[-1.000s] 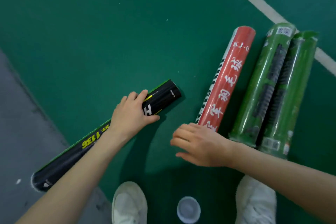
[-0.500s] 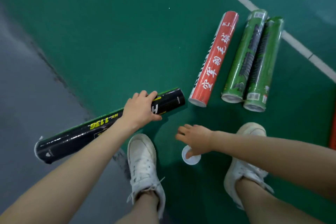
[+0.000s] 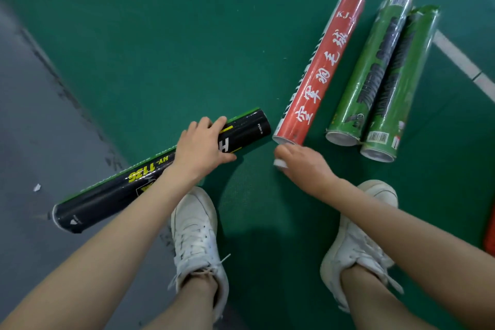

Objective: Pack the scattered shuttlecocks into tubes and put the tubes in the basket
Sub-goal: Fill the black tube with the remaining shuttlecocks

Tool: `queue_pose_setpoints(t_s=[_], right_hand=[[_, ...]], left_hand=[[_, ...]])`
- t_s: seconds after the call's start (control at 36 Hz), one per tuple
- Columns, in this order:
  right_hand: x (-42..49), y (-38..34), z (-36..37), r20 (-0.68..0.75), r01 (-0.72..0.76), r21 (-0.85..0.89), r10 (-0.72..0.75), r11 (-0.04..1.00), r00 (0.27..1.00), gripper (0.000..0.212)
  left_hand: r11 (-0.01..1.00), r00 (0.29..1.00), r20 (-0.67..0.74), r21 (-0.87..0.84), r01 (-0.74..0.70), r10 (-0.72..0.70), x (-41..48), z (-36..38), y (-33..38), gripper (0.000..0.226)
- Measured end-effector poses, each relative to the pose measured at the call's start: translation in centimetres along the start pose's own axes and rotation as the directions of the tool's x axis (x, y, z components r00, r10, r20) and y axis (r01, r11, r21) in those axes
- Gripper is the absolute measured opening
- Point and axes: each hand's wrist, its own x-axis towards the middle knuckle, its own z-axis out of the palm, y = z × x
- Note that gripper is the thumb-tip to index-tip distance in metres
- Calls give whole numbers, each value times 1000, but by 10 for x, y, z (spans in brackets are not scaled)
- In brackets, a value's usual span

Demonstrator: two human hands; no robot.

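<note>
The person's arms are bare all the way down to the left hand (image 3: 199, 149) and the right hand (image 3: 302, 166). The feet wear white shoes: the left shoe (image 3: 193, 210) and the right shoe (image 3: 356, 242). Both have white laces (image 3: 197, 242) with loose ends sticking out at the sides. The legs above the shoes are bare.
</note>
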Motion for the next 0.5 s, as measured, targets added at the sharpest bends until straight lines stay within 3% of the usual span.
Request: queue_pose_setpoints(t_s=[0.08,0.19,0.31,0.5], right_hand=[[1,8,-25,-176,-127,347,198,929,964,17],[11,17,-58,-233,-138,791,502,596,833,8],[16,26,-82,-220,-20,934,616,358,757,5],[17,42,-98,50,-33,999,617,-39,785,16]], left_hand=[[999,999,-27,-41,22,-23,2,-7,1,86],[995,997,-73,-103,16,-24,1,-17,12,85],[991,993,-119,-133,-24,8,-1,-24,27,84],[979,979,-187,-166,-118,86,-4,-32,55,85]])
